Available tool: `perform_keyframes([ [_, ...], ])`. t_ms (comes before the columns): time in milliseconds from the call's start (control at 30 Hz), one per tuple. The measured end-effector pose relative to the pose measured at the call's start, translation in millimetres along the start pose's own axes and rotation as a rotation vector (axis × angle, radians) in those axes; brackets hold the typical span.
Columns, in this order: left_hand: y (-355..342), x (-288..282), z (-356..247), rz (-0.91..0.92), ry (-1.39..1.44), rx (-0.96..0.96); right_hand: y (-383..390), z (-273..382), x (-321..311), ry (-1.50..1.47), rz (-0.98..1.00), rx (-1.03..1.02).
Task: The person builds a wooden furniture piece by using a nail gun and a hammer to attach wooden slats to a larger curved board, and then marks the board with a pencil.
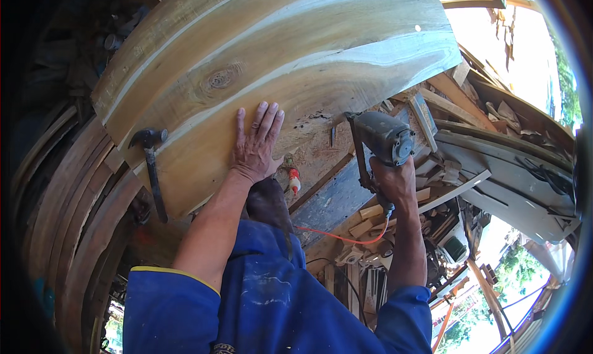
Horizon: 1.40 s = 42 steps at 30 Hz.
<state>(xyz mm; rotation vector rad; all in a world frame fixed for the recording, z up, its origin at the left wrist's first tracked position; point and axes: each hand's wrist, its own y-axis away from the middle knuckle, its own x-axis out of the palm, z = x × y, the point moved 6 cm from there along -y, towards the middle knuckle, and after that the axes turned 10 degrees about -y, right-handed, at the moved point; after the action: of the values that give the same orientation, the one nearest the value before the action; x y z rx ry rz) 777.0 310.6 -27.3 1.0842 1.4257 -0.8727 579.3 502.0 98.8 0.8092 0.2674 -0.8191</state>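
Note:
A large wooden panel [290, 70] with wavy brown and pale grain fills the upper middle. My left hand [257, 141] lies flat near its close edge, fingers spread and pointing away. At the panel's lower right edge, my right hand [396, 180] grips the handle of a grey pneumatic nail gun [380, 137]. The gun's nose meets the panel's edge, though I cannot tell whether it presses on it. From the handle's base runs an orange air hose [352, 238]. A hammer [153, 169] with a dark handle rests across the panel's left corner.
Below the panel's edge is a small red and white bottle [294, 181]. A paint-stained blue-grey board [336, 196] lies beneath the gun. Wood offcuts [370, 213] crowd the right side, and long curved-looking planks [83, 209] are stacked at left.

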Motion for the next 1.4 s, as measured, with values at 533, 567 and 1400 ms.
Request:
perform_keyframes([
  [533, 0.9, 5.4, -1.4, 0.039, -0.190, 0.023, 6.7, 19.2, 9.2, 0.074, -0.010, -0.003],
  [567, 0.7, 5.7, -1.4, 0.031, -0.157, 0.017, 6.2, 16.3, 8.5, 0.044, 0.007, 0.025],
  [1400, 0.2, 0.3, -1.8, 0.038, -0.052, 0.005, -5.1, -6.5, 4.0, 0.013, 0.012, 0.032],
])
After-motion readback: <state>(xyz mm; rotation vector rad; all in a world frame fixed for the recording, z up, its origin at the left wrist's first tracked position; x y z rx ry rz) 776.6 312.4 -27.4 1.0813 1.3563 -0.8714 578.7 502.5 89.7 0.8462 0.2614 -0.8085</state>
